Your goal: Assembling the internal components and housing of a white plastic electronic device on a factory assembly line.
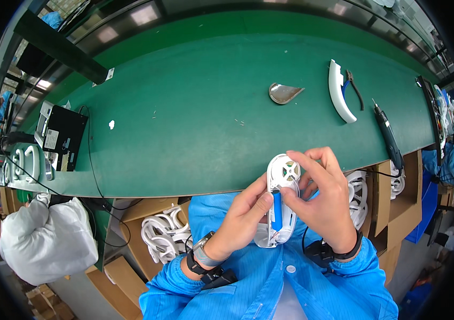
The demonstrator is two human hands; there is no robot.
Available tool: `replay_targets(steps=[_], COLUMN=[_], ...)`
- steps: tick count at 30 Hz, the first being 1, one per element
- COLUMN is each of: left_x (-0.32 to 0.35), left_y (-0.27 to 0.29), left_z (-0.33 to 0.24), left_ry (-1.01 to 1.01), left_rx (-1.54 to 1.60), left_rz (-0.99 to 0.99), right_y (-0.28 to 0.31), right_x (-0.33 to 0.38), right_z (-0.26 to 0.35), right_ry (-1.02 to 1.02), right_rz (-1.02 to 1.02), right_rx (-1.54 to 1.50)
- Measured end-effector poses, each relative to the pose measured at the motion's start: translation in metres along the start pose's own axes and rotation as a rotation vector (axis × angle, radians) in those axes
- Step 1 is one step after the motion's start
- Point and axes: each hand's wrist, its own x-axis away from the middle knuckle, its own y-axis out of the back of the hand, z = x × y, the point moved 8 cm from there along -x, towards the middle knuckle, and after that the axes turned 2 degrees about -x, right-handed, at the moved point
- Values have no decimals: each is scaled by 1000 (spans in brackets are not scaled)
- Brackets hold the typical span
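Observation:
Close to my body, at the table's near edge, I hold a white plastic housing (289, 217) upright between both hands. Its inside faces me: a round spoked part (290, 169) sits in the upper end, and below it lies a blue cylindrical cell (277, 209). My left hand (246, 211) grips the housing's left side, thumb on the edge. My right hand (320, 192) is closed around the upper right side. Its thumb presses near the top of the blue cell, and its index finger touches the upper rim. Thin wires show near the lower end.
On the green table (195, 117) lie a curved metallic piece (284, 93), a curved white strip (339, 92), cutting pliers (354, 89) and an electric screwdriver (388, 133). A black device (65, 137) with cables stands left. Cardboard boxes (149, 207) with white parts flank me.

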Motion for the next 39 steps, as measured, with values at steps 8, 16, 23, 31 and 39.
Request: replay_targets(steps=[8,16,23,31,39], left_x=[1,2,6,2,2], left_y=[0,3,1,8,5], left_z=[-3,2,-3,-2,2], left_ry=[-50,-33,-138,-230,-201], left_rx=[-21,-42,-92,-58,-77], left_rz=[2,-31,-70,-139,-115], right_y=[-2,-7,-6,-10,-7], right_x=[1,2,6,16,19], right_z=[6,2,8,19,11], right_ry=[29,41,52,196,163], right_rz=[24,53,32,-62,-88], right_rx=[19,5,32,158,120])
